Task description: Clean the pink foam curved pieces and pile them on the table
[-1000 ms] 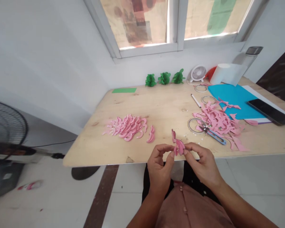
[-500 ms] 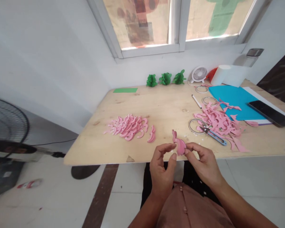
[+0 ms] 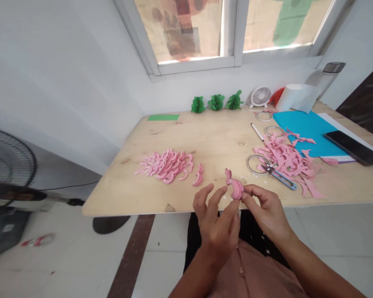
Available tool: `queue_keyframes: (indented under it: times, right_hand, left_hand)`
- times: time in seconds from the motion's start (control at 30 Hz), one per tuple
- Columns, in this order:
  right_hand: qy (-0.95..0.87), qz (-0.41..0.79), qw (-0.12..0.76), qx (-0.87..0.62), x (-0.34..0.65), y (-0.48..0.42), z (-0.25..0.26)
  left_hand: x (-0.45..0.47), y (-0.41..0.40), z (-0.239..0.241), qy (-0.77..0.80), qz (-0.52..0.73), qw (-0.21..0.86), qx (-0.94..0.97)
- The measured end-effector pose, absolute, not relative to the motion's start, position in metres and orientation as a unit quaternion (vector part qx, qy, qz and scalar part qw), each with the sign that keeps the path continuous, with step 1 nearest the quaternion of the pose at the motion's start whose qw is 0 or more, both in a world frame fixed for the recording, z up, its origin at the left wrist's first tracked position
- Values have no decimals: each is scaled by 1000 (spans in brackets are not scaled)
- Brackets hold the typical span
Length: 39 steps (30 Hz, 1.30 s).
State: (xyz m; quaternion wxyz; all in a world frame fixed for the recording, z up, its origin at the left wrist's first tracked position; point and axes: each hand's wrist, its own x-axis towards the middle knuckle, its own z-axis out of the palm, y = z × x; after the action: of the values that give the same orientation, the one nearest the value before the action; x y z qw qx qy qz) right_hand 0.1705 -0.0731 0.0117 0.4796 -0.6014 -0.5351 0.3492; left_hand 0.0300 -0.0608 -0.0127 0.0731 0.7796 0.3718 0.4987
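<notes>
The right hand (image 3: 269,213) pinches a pink paper cluster (image 3: 237,189) at the worktop's (image 3: 205,140) near edge; the left hand (image 3: 217,227) is spread beside it, contact unclear. Some curved pieces seem joined in the cluster, while a pile of pink pieces (image 3: 169,165) and a small stack (image 3: 198,176) lie loose. Three green paper shapes (image 3: 216,102) stand at the back, seemingly finished. Since half a second ago, the left hand has turned its back upward and fanned its fingers; the cluster stays in the right.

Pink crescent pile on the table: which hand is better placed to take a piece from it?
Probably the left hand: it is nearer the pile, while the right hand pinches the pink paper piece.
</notes>
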Motion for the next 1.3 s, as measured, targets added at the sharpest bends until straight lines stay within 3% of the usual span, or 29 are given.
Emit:
queue_keyframes:
  times: [0.87, 1.3]
  right_hand:
    - [-483, 422, 508, -575, 168, -72, 1]
    - [-529, 333, 489, -608, 166, -76, 3]
  left_hand:
    - [35, -52, -10, 402, 501, 59, 764]
    - [43, -51, -7, 409, 505, -19, 760]
